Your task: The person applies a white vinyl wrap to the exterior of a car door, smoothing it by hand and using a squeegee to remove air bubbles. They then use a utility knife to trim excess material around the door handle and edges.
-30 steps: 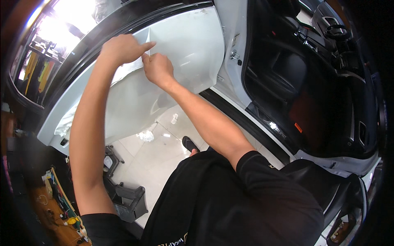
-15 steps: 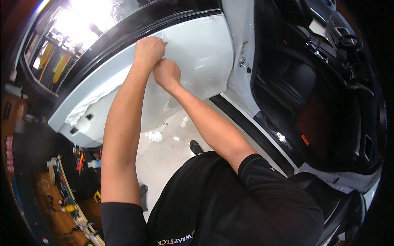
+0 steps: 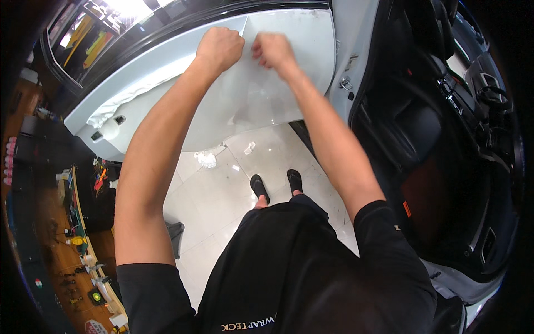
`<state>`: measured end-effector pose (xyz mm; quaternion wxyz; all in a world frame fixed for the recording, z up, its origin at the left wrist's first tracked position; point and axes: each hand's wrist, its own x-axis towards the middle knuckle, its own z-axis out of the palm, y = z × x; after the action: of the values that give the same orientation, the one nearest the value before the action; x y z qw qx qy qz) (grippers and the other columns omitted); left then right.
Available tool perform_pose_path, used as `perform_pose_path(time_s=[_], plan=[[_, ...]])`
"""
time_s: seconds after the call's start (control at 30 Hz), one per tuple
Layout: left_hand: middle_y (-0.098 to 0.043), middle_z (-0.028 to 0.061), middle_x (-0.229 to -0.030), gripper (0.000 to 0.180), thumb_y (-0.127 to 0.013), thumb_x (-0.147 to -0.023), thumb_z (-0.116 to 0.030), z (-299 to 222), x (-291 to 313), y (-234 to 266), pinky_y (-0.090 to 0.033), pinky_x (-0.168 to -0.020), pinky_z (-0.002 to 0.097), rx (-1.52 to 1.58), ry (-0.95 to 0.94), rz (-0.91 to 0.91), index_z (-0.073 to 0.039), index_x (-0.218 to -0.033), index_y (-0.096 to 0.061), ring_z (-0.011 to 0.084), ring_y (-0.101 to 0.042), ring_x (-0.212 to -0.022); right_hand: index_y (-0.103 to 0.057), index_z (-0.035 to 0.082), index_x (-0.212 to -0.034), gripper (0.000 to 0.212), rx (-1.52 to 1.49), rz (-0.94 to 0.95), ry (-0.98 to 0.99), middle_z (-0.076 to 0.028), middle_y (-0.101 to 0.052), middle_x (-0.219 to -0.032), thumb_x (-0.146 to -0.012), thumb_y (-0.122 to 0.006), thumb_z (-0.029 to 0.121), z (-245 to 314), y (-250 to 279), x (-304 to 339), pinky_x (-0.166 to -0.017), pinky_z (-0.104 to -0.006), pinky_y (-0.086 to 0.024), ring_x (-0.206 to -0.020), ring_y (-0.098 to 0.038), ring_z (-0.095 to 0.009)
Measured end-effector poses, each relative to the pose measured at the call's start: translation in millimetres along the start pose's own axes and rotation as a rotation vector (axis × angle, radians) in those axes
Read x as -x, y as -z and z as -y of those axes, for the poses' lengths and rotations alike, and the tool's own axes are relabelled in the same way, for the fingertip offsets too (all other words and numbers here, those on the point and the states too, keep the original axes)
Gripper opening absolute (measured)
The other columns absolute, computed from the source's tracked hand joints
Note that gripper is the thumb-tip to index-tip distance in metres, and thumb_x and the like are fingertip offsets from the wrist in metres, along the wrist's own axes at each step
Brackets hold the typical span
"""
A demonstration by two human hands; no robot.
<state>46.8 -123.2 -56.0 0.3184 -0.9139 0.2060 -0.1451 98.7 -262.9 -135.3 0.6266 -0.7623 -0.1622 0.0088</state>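
Observation:
A white car door [image 3: 300,61] stands open ahead of me, its lower part toward me. My left hand [image 3: 221,47] is closed in a fist at the upper middle of the panel. A thin straight edge, like that of a clear sheet, runs up from beside its knuckles. What its fingers hold is hidden. A short way to the right, my right hand [image 3: 272,53] hangs in front of the panel, fingers curled but smeared by motion. Crumpled white film [image 3: 119,103] lies bunched along the door's left part, near the door handle opening [image 3: 119,120].
The car's dark seat [image 3: 403,131] and door frame are on my right. Scraps of white material [image 3: 206,160] lie on the tiled floor [image 3: 194,217] below the door. A cluttered wooden bench [image 3: 61,261] with tools stands at left. My feet [image 3: 259,188] are below me.
My hands have come apart: the right has moved right and up, away from the left. The view has shifted, showing both my feet and more floor.

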Motion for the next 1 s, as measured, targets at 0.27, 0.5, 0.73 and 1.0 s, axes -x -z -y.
perform_pose_path(time_s=[0.27, 0.5, 0.73, 1.0], plan=[[-0.07, 0.0102, -0.069, 0.021, -0.059, -0.084, -0.012, -9, 5, 4, -0.054, -0.059, 0.0395, 0.046, 0.132, 0.066, -0.012, -0.07, -0.074, 0.0277, -0.07, -0.066, -0.07, 0.003, -0.066, 0.068, 0.561, 0.148, -0.111, -0.007, -0.07, -0.066, -0.085, -0.061, 0.067, 74, 5, -30, -0.065, -0.0298, -0.056, -0.063, -0.07, -0.019], [-0.07, 0.0097, -0.067, 0.02, -0.06, -0.081, -0.01, -16, 9, 0, -0.054, -0.056, 0.0387, 0.019, 0.103, 0.044, -0.012, -0.065, -0.071, 0.0261, -0.07, -0.064, -0.073, -0.002, -0.082, 0.051, 0.37, -0.037, -0.017, -0.022, -0.073, -0.088, -0.094, -0.057, 0.044, 21, -5, -27, -0.078, -0.0467, -0.054, -0.085, -0.07, -0.04], [-0.07, 0.0087, -0.066, 0.018, -0.06, -0.081, -0.009, -22, 18, 4, -0.053, -0.056, 0.0348, -0.016, 0.035, 0.12, -0.01, -0.065, -0.068, 0.0237, -0.071, -0.061, -0.068, -0.003, -0.064, 0.054, 0.222, -0.116, 0.054, -0.024, -0.065, -0.066, -0.095, -0.055, 0.039, 13, -7, 10, -0.069, -0.0512, -0.05, -0.069, -0.065, -0.043], [-0.074, 0.0127, -0.081, 0.026, -0.062, -0.086, -0.029, 16, -7, 49, -0.057, -0.069, 0.0396, 0.129, 0.073, 0.265, -0.009, -0.078, -0.075, 0.0275, -0.073, -0.078, -0.054, -0.006, -0.059, 0.055, -0.002, -0.174, 0.057, -0.018, -0.05, -0.051, -0.098, -0.056, 0.033, 1, -14, 25, -0.052, -0.0448, -0.038, -0.048, -0.041, -0.028]])
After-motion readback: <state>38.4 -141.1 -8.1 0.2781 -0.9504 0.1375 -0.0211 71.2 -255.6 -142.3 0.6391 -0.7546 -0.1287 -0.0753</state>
